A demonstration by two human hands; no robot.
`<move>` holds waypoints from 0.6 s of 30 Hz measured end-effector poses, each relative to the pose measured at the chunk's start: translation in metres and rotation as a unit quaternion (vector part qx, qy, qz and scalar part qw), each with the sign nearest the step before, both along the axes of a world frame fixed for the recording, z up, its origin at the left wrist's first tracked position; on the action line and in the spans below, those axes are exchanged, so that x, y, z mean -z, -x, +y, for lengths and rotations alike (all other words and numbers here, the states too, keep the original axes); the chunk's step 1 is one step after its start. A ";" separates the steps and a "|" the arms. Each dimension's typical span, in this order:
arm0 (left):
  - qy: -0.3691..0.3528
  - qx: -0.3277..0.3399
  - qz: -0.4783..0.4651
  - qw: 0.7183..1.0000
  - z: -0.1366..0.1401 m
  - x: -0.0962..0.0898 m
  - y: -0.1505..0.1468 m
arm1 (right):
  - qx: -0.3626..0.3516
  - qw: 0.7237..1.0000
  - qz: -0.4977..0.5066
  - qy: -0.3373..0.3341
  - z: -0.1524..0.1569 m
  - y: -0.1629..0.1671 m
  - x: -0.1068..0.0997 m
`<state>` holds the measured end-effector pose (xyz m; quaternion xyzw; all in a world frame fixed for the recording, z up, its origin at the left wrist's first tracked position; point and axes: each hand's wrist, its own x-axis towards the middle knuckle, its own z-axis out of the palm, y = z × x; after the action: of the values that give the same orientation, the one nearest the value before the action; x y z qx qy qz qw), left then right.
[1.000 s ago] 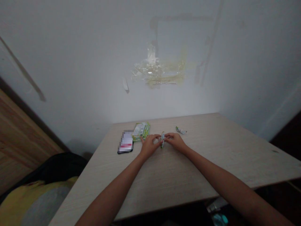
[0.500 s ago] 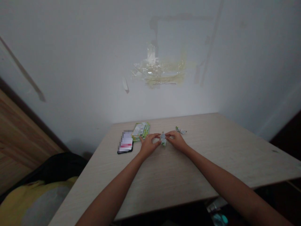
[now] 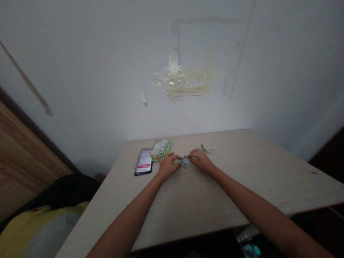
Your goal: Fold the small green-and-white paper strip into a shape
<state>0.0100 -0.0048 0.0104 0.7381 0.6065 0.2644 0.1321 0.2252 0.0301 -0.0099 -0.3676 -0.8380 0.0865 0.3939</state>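
Between my hands, over the middle of the table, is a small folded wrapper (image 3: 185,162), grey and green and roughly diamond-shaped. My left hand (image 3: 168,167) pinches its left corner between thumb and fingers. At the upper right edge, the fingertips of my right hand (image 3: 201,159) are closed on it. A second folded wrapper piece (image 3: 206,149), green and white, lies just beyond my right hand. Left of centre, a stack of green-and-white flat packets (image 3: 161,147) lies close behind my left hand.
A phone (image 3: 143,162) with a blurred screen lies at the left, partly beside the packets. The pale wooden table (image 3: 242,165) meets a wall with peeling tape (image 3: 174,77). A yellow and grey soft item (image 3: 43,229) sits below the table's left side.
The folded wrapper between my fingers has turned from a narrow, crumpled shape to a wider, flatter diamond. My left hand has shifted slightly left; the other items stay put.
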 end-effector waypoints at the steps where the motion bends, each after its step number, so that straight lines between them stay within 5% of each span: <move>1: -0.003 -0.001 0.003 1.000 0.000 0.000 0.000 | 0.001 1.000 -0.005 -0.002 -0.001 0.000 0.000; 18: -0.024 0.052 0.071 0.996 -0.001 -0.004 0.011 | -0.056 0.997 -0.060 0.008 0.005 -0.006 0.002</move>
<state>-0.0011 -0.0057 0.0145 0.7887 0.5682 0.2190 0.0847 0.2308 0.0347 -0.0117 -0.3279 -0.8786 0.0930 0.3345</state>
